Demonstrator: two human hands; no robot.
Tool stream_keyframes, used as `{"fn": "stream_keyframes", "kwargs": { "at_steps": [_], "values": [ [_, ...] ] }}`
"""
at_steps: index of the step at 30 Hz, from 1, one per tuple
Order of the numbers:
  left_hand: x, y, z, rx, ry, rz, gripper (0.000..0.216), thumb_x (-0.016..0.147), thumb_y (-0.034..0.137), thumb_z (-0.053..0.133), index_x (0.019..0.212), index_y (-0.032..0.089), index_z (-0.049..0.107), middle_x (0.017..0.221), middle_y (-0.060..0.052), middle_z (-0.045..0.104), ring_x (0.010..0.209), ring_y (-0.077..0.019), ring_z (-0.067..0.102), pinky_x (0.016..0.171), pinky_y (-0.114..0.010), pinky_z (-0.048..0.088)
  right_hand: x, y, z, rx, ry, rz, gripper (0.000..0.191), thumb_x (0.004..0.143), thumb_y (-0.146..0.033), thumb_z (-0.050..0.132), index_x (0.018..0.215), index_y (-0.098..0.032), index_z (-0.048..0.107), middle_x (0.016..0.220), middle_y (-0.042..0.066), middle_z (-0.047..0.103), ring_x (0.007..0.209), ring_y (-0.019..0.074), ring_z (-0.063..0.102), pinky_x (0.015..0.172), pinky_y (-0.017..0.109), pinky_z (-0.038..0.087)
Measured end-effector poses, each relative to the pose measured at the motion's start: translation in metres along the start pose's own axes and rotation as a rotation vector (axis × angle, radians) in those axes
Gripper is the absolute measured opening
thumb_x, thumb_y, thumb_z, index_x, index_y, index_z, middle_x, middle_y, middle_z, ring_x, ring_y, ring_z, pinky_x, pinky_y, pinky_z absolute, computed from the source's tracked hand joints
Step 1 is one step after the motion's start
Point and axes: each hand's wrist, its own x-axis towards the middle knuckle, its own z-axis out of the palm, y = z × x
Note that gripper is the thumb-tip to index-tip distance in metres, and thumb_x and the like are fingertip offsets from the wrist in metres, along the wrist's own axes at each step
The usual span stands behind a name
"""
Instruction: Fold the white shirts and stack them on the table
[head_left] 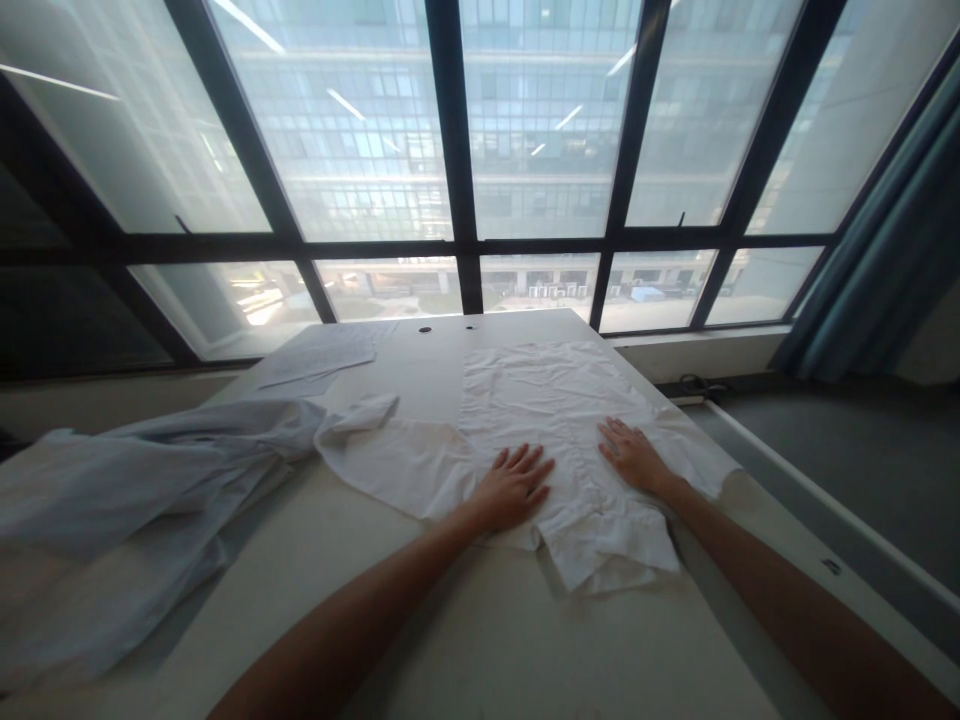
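Far left, a crumpled pale blue-grey cloth garment is heaped on the off-white table. There's a printed paper sheet at about 11 o'clock, print too small to read. The wrinkled white cotton shirt lies flat mid-table, long axis running 6 to 12 o'clock, one sleeve flopped out toward 9. Left hand and right hand both rest palm-down on its near half, fingers spread flat, pinching nothing, neither one closer. No brand or label showing.
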Motion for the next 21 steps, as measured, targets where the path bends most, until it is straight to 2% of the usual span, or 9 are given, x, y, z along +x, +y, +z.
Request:
{"fn": "stream_keyframes", "kwargs": {
  "at_steps": [15, 18, 21],
  "values": [
    [0.001, -0.001, 0.001, 0.016, 0.000, 0.014, 0.060, 0.107, 0.057, 0.021, 0.161, 0.032, 0.030, 0.170, -0.005, 0.019, 0.157, -0.0291, 0.014, 0.125, -0.057, 0.013, 0.001, -0.002, -0.005, -0.007, -0.031, 0.009, 0.054, 0.103, -0.038, 0.036, 0.151, -0.016, 0.049, 0.162, 0.015, 0.038, 0.151, 0.0293, 0.033, 0.121, 0.054, 0.028],
    [0.000, -0.012, -0.007, 0.008, -0.066, 0.084, 0.060, 0.107, 0.059, 0.022, 0.162, 0.035, 0.025, 0.171, -0.004, 0.015, 0.158, -0.0287, 0.009, 0.125, -0.057, 0.013, 0.001, -0.003, -0.006, -0.016, -0.025, 0.002, 0.054, 0.103, -0.037, 0.037, 0.151, -0.018, 0.049, 0.161, 0.016, 0.040, 0.150, 0.0303, 0.034, 0.120, 0.055, 0.029],
    [-0.002, -0.036, -0.016, 0.008, -0.162, 0.111, 0.063, 0.105, 0.063, 0.027, 0.162, 0.039, 0.021, 0.171, -0.002, 0.015, 0.158, -0.0288, 0.009, 0.124, -0.059, 0.013, 0.000, -0.003, -0.006, -0.015, -0.017, 0.002, 0.053, 0.102, -0.036, 0.038, 0.151, -0.019, 0.050, 0.160, 0.016, 0.041, 0.150, 0.0308, 0.034, 0.119, 0.056, 0.029]
  ]
}}
